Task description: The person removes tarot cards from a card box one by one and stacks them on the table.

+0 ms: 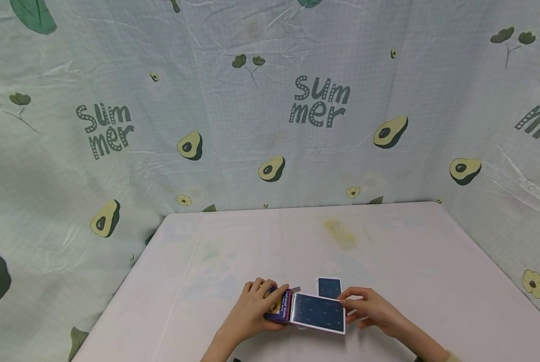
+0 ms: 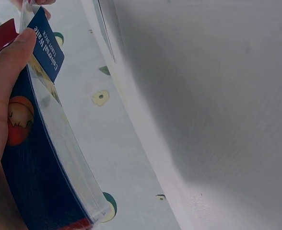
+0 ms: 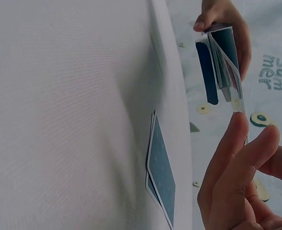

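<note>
My left hand grips a dark blue tarot deck box, its thumb across the front in the left wrist view. The box is open at one end, and its flap reads "Universal Waite Tarot Deck". A blue-backed card with a white border sticks out of that end. My right hand pinches the card's far edge between thumb and fingers. In the right wrist view, more cards stand inside the box. Under and behind the held card, a small pile of blue cards lies on the table.
The table has a pale cloth with a faint yellowish stain towards the back. A hanging sheet printed with avocados and "summer" lettering closes off the back and both sides.
</note>
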`<move>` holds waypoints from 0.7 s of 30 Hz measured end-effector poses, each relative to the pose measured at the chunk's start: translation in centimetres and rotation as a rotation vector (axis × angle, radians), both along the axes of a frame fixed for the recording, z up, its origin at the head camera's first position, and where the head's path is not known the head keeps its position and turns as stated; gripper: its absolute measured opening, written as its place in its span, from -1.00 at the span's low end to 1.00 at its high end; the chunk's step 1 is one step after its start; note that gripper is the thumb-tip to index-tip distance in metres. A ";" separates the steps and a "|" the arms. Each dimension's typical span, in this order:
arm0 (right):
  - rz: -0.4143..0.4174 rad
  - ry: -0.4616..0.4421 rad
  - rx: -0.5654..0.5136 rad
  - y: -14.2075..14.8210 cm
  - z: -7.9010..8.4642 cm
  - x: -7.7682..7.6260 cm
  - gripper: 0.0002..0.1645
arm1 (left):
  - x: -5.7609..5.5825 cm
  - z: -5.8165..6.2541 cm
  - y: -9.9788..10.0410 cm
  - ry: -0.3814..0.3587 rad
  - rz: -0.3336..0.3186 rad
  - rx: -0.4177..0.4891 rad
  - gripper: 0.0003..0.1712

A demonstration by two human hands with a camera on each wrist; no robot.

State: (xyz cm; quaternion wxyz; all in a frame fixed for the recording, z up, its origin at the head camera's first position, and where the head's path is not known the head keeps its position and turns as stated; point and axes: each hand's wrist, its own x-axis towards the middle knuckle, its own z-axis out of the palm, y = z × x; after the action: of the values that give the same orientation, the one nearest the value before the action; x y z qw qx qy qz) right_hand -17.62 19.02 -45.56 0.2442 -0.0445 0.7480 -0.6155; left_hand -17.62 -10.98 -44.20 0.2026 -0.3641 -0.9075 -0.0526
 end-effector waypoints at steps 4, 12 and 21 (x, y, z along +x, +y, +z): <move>0.007 0.004 -0.012 0.4 -0.1 0.1 -0.52 | 0.1 -0.1 -0.2 0.004 0.005 0.005 -0.09; 0.009 -0.016 -0.035 1.0 0.0 0.3 -0.56 | 0.2 -0.4 -0.6 -0.007 0.024 0.002 -0.08; -0.032 -0.057 -0.032 1.8 -0.3 0.3 -0.63 | 0.2 -0.6 -1.0 -0.011 0.024 0.018 -0.08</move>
State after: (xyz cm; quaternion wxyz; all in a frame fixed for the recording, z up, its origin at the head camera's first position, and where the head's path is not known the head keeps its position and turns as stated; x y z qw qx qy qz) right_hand -17.28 20.79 -45.90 0.2547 -0.0188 0.7313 -0.6324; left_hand -17.41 -12.00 -44.83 0.2013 -0.3511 -0.9124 -0.0604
